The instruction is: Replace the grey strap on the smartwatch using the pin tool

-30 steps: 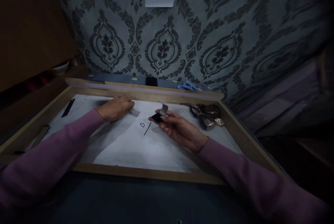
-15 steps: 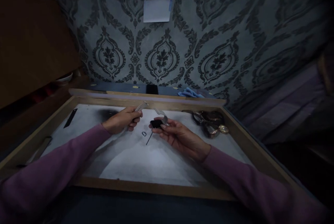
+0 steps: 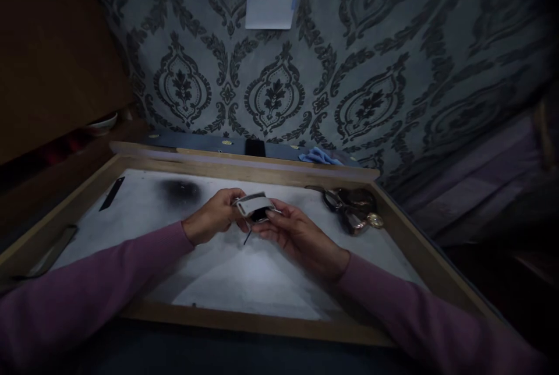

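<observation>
Over the middle of the white-lined tray, both hands meet around a smartwatch. Its dark screen, part of the watch body, faces up between them, with my right hand gripping its right side. My left hand pinches a pale grey watch strap, which arches over the watch. Whether this strap is joined to the body I cannot tell. Below the fingers a thin dark stick-like piece lies on the white surface, partly covered by the hands.
Several watches and dark-framed glasses lie in a pile at the right. A flat black strip is at the tray's left, above a dark-edged flat object. Behind the wooden rim are a black phone-like object and a blue cloth.
My left hand has moved right with its strap piece, up to the watch in my right hand. The small black loop on the surface is now hidden. The view has shifted slightly.
</observation>
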`<state>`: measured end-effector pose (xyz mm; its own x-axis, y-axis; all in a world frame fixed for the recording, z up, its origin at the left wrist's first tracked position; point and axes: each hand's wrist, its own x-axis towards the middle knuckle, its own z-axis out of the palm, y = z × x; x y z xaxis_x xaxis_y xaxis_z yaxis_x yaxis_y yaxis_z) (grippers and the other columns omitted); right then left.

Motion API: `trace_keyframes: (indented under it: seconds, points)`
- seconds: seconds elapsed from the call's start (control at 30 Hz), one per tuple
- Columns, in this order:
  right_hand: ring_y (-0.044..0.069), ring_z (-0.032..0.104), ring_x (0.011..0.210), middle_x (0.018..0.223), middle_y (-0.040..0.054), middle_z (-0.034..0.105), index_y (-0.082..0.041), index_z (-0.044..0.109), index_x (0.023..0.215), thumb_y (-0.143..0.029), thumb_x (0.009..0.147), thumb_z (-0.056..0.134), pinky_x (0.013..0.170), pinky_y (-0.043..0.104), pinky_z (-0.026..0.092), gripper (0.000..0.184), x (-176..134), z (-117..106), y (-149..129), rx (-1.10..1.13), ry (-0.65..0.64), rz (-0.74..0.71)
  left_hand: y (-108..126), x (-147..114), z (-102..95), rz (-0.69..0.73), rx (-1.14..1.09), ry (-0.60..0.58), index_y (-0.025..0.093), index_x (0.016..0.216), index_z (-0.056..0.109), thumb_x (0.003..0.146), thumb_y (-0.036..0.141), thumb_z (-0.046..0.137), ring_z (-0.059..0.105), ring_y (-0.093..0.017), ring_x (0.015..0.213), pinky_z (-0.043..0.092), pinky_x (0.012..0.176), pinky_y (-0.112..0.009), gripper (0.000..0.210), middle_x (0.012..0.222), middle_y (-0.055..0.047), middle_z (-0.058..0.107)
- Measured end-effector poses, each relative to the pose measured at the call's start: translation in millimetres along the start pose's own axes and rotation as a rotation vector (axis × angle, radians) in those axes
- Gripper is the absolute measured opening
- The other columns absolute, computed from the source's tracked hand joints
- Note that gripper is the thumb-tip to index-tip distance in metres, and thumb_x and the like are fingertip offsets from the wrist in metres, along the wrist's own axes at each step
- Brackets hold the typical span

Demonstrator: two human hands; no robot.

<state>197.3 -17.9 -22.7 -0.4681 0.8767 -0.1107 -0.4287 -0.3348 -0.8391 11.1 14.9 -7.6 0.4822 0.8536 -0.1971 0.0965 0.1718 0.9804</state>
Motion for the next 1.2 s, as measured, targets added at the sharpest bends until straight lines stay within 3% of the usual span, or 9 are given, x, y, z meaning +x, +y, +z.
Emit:
trace_keyframes:
  seconds: [0.17, 0.27, 0.43, 0.63, 0.8, 0.93, 1.03, 1.1, 1.2]
  points:
    - [0.02, 0.076, 0.089, 0.091, 0.0072, 0.077, -0.015, 0.066, 0.1, -0.012, 0.076, 0.068, 0.082, 0.028, 0.058, 0.024, -6, -2, -8, 0.087, -0.043, 0.01, 7, 0, -7.9, -0.003, 0.032, -0.026, 0.015, 0.08, 0.056, 0.066, 0.032, 0.072, 0.049, -0.008, 0.043, 0.014, 0.037, -0.018, 0.027, 0.055, 0.003, 0.059]
    - [0.023, 0.075, 0.094, 0.095, 0.0099, 0.077, -0.015, 0.063, 0.099, -0.024, 0.086, 0.06, 0.086, 0.032, 0.057, 0.016, -6, -5, -12, 0.16, -0.046, 0.104, 13, 0, -13.7, -0.001, 0.052, -0.042, 0.015, 0.082, 0.058, 0.063, 0.035, 0.075, 0.044, -0.008, 0.042, 0.013, 0.038, -0.018, 0.033, 0.05, 0.005, 0.056]
    - [0.019, 0.076, 0.083, 0.09, 0.0149, 0.076, -0.011, 0.058, 0.107, -0.025, 0.098, 0.05, 0.072, 0.022, 0.058, 0.019, -2, -9, -9, 0.093, 0.005, 0.256, 17, -1, -15.7, 0.027, 0.115, -0.158, 0.016, 0.077, 0.057, 0.065, 0.035, 0.075, 0.038, -0.006, 0.042, 0.017, 0.04, -0.018, 0.029, 0.051, 0.006, 0.054]
    - [0.014, 0.074, 0.072, 0.09, 0.0145, 0.075, -0.006, 0.064, 0.109, -0.02, 0.089, 0.065, 0.06, 0.016, 0.056, 0.025, -3, -9, -5, 0.021, -0.137, 0.308, 16, -1, -14.7, 0.077, 0.184, -0.257, 0.014, 0.082, 0.059, 0.07, 0.032, 0.07, 0.044, -0.007, 0.049, 0.023, 0.044, -0.018, 0.024, 0.059, 0.004, 0.055]
    - [0.01, 0.07, 0.073, 0.087, 0.0076, 0.075, -0.01, 0.071, 0.097, -0.023, 0.079, 0.079, 0.069, 0.018, 0.054, 0.024, -3, -6, -5, 0.019, -0.074, 0.252, 15, -2, -17.9, 0.108, 0.131, -0.165, 0.015, 0.09, 0.058, 0.083, 0.049, 0.063, 0.042, -0.006, 0.049, 0.02, 0.042, -0.018, 0.035, 0.065, 0.003, 0.054]
    - [0.01, 0.067, 0.068, 0.085, 0.0077, 0.074, -0.012, 0.07, 0.094, -0.029, 0.079, 0.079, 0.057, 0.019, 0.047, 0.025, -2, -4, -3, -0.04, -0.039, 0.149, 12, 0, -19.6, 0.092, 0.088, -0.152, 0.014, 0.101, 0.059, 0.088, 0.055, 0.056, 0.034, -0.006, 0.045, 0.02, 0.042, -0.018, 0.043, 0.058, 0.007, 0.043]
    - [0.009, 0.062, 0.059, 0.086, 0.0077, 0.074, -0.014, 0.066, 0.092, -0.037, 0.08, 0.077, 0.046, 0.018, 0.04, 0.028, -2, -4, -2, -0.094, -0.052, 0.064, 10, 1, -19.1, 0.042, 0.075, -0.155, 0.014, 0.096, 0.059, 0.086, 0.054, 0.059, 0.042, -0.008, 0.051, 0.022, 0.042, -0.018, 0.041, 0.066, 0.003, 0.049]
    - [0.007, 0.057, 0.053, 0.085, 0.0058, 0.073, -0.015, 0.064, 0.093, -0.038, 0.082, 0.075, 0.043, 0.018, 0.037, 0.028, -5, -5, -1, -0.164, -0.053, 0.019, 11, 0, -17.9, 0.016, 0.079, -0.158, 0.014, 0.092, 0.059, 0.085, 0.05, 0.06, 0.046, -0.009, 0.056, 0.024, 0.043, -0.017, 0.038, 0.071, 0.001, 0.05]
    - [0.006, 0.053, 0.05, 0.08, 0.002, 0.069, -0.015, 0.063, 0.095, -0.038, 0.086, 0.07, 0.043, 0.018, 0.038, 0.026, -10, -4, -1, -0.311, -0.042, -0.068, 12, -4, -15.1, -0.003, 0.082, -0.185, 0.015, 0.102, 0.06, 0.087, 0.048, 0.059, 0.038, -0.008, 0.054, 0.023, 0.043, -0.017, 0.037, 0.068, 0.004, 0.043]
